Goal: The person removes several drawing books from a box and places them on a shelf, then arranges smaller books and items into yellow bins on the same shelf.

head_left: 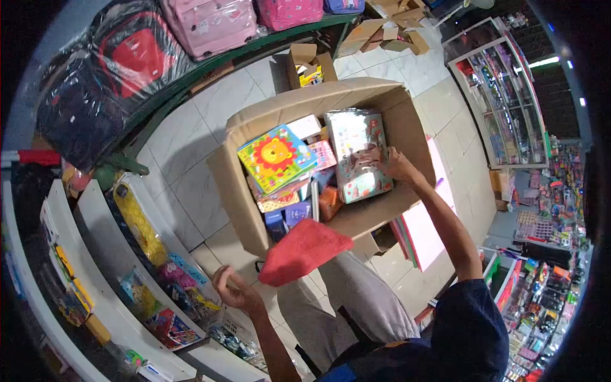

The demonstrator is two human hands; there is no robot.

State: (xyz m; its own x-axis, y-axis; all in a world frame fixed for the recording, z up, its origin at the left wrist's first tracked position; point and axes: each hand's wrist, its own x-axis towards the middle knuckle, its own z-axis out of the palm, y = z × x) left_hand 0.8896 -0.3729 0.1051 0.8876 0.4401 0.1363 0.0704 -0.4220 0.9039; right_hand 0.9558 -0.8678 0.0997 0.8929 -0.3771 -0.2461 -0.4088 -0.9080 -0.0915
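Note:
A large open cardboard box (254, 107) stands in front of me. My right hand (401, 167) reaches into its right side, with the fingers closed at the edge of a shiny plastic-wrapped book pack (358, 149) that has small printed pictures. To the left of the pack, a colourful lion book (273, 156) lies on top of other books and small boxes. A red cloth (305, 253) hangs over the box's near edge, in front of my legs. My left hand (237, 290) is left of the cloth, apart from it, its fingers loosely bent and holding nothing.
Wrapped backpacks (137, 57) sit on a green-edged bench at the back left. White shelves (130, 318) with packaged goods line the left. Behind the box is a smaller carton (310, 67); coloured sheets (423, 235) lie to its right. A glass display case (499, 95) stands farther right.

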